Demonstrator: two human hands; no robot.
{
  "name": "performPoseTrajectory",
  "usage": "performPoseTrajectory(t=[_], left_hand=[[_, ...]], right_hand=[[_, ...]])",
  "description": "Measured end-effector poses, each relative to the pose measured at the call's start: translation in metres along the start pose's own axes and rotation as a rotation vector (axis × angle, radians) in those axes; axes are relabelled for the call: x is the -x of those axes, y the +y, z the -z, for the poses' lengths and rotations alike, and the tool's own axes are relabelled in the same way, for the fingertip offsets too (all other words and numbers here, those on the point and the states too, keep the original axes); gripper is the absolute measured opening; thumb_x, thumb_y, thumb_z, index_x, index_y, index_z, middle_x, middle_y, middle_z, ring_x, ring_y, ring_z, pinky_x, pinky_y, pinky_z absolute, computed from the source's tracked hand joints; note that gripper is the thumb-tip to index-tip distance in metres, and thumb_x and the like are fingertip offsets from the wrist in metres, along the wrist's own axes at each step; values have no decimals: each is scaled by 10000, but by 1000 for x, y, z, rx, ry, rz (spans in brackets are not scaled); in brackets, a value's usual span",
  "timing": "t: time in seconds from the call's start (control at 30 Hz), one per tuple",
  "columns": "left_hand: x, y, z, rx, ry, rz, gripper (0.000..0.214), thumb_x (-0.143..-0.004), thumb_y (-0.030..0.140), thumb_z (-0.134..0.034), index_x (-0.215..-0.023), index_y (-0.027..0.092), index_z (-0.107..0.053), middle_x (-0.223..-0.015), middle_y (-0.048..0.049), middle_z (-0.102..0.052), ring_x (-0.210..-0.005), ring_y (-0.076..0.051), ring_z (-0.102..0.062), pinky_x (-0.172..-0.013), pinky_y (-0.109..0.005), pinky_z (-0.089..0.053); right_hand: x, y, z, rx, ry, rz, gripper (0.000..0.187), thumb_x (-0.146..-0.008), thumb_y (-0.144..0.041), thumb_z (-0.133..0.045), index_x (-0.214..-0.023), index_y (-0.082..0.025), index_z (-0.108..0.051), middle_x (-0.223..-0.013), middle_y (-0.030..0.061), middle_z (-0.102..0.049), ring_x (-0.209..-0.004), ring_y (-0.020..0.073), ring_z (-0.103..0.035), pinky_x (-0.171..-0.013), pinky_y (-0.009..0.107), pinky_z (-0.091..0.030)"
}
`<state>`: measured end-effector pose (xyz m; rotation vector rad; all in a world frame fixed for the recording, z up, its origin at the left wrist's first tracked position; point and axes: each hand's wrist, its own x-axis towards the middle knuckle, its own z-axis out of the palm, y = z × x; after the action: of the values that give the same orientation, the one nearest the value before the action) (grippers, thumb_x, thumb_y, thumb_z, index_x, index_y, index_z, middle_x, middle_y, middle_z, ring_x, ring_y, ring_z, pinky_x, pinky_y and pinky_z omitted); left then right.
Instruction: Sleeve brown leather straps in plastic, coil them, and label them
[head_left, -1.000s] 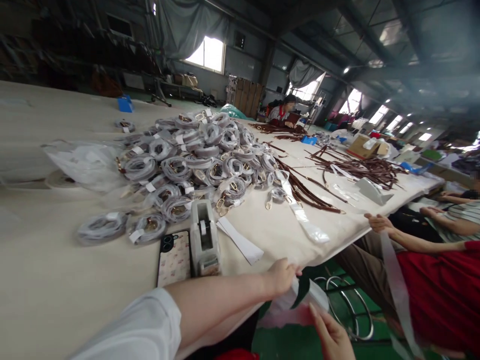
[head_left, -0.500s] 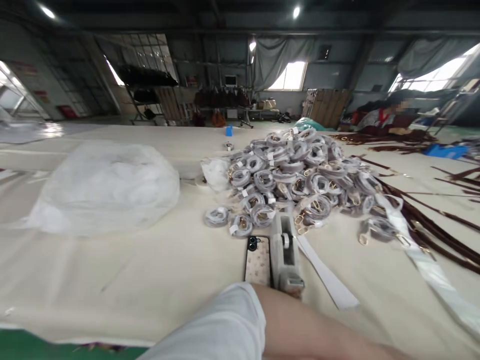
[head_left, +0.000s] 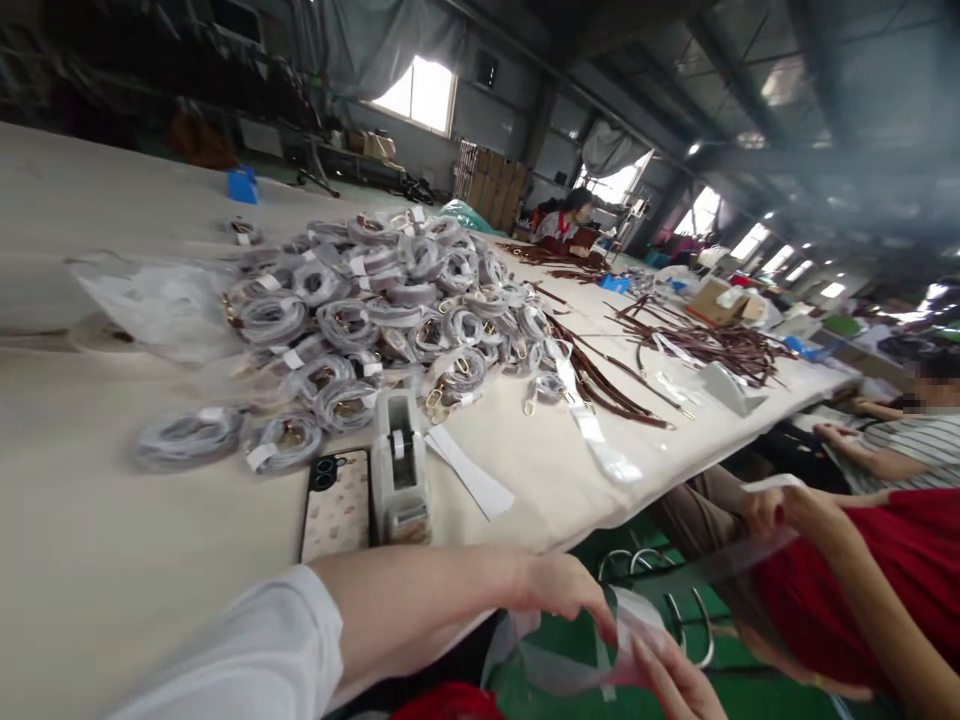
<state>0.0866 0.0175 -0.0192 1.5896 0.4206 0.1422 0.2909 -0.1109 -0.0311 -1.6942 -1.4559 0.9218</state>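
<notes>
Beyond the table's front edge, low in the head view, my left hand (head_left: 562,588) bends its fingers down, closed on a translucent plastic strip (head_left: 559,672). My right hand (head_left: 667,672) pinches the same strip, fingertips close to those of the left; a whitish part of it stands up between them. The strip hangs in loose loops over the green floor, and blur hides its exact shape. Near my left forearm lie a patterned phone (head_left: 337,508) and a grey tape dispenser (head_left: 401,465). A heap of coiled, plastic-wrapped straps (head_left: 405,290) with gold clasps rises behind them.
At right a person in a red top (head_left: 862,590) holds a white piece and a translucent strip. Another in a striped shirt (head_left: 911,445) sits beyond. Brown straps (head_left: 697,335), a white paper strip (head_left: 472,475) and a clear bag (head_left: 169,300) lie on the table (head_left: 150,570).
My view has swung right and tilted. Both my hands and the plastic strip are now visible, as is the person in red; the large white bag on the left has left the view.
</notes>
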Motion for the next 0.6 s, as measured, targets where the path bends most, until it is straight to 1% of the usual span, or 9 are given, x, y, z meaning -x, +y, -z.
performPoseTrajectory(t=[0.07, 0.1, 0.17, 0.23, 0.27, 0.33, 0.43, 0.53, 0.6], left_hand=[[3, 2, -2, 9, 93, 23, 212, -805, 323, -587, -723, 184, -724, -622, 23, -546, -621, -127, -476, -547, -237, -365], [5, 1, -5, 24, 160, 48, 273, -806, 406, -601, -735, 170, -722, -580, 27, -492, -575, -120, -422, -509, -245, -325], [7, -2, -9, 106, 294, 94, 413, -739, 554, -659, -753, 146, -721, -540, 40, -435, -530, -106, -352, -478, -249, -274], [6, -6, -13, 234, 395, 116, 503, -626, 618, -730, -756, 132, -727, -548, 36, -484, -532, -102, -382, -491, -242, -296], [5, -8, -14, 287, 429, 119, 529, -592, 629, -747, -761, 128, -729, -567, 26, -523, -544, -105, -413, -506, -240, -317], [2, -10, -15, 334, 472, 122, 552, -545, 627, -772, -766, 122, -729, -590, 14, -564, -562, -112, -452, -528, -241, -340], [0, -9, -14, 330, 480, 133, 571, -488, 616, -808, -756, 119, -726, -560, 25, -544, -535, -104, -434, -512, -244, -324], [3, -4, -14, 312, 458, 162, 584, -453, 627, -821, -723, 121, -710, -520, 39, -500, -490, -94, -389, -464, -245, -284], [6, 0, -14, 296, 460, 176, 583, -436, 627, -828, -703, 127, -694, -523, 41, -501, -487, -92, -389, -451, -243, -278]], right_hand=[[1, 2, -2, 23, -32, 25, 367, -758, -546, -706, -954, -254, -812, -1087, 76, -767, -1109, 304, -666, -948, 325, -535], [2, 3, -4, 42, -60, 45, 350, -782, -529, -694, -965, -255, -811, -1111, 83, -756, -1132, 301, -654, -968, 327, -522], [4, 1, -9, 82, -132, 99, 315, -834, -496, -655, -970, -259, -812, -1160, 96, -731, -1168, 294, -633, -1003, 332, -494], [6, -3, -17, 91, -209, 145, 313, -882, -476, -603, -991, -264, -807, -1200, 105, -705, -1180, 286, -622, -1017, 338, -482], [6, -6, -21, 79, -236, 150, 320, -900, -472, -581, -1011, -267, -801, -1210, 106, -696, -1181, 282, -620, -1019, 341, -480], [7, -9, -28, 34, -255, 127, 337, -922, -476, -549, -1036, -271, -791, -1226, 100, -685, -1178, 278, -617, -1020, 350, -480], [7, -8, -33, -46, -242, 65, 318, -909, -467, -581, -1047, -262, -782, -1236, 89, -684, -1180, 280, -611, -1033, 366, -467], [5, -8, -35, -150, -229, 11, 331, -887, -440, -627, -1135, -249, -734, -1195, 88, -710, -1111, 273, -646, -976, 357, -507], [3, -11, -36, -195, -231, -15, 337, -882, -438, -633, -1139, -238, -721, -1131, 85, -736, -1037, 265, -677, -919, 339, -536]])
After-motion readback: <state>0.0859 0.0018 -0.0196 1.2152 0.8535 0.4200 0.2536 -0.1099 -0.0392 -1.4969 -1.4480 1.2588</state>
